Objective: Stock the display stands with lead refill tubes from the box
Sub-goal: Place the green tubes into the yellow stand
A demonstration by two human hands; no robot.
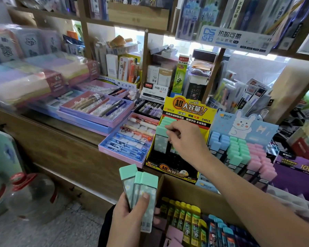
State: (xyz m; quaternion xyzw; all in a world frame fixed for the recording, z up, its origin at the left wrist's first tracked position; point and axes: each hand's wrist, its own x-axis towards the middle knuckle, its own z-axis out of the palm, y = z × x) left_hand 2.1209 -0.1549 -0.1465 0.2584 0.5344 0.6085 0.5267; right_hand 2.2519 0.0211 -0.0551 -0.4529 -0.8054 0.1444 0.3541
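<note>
Left hand: fingers grip three mint-capped tubes, below counter front edge.
Right hand: fingers pinch one tube upright in yellow stand.

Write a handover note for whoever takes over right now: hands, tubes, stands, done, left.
Left hand: grips three mint-capped clear plastic lead refill tubes.
Right hand: pinches one mint-capped tube standing in the yellow-and-black cardboard display stand.
Done: that stand's back rows are partly filled; the blue rabbit-print stand looks full.
Left: its front slots look empty; place the held tubes; the brown cardboard box holds more, yellow- and blue-capped.
</note>
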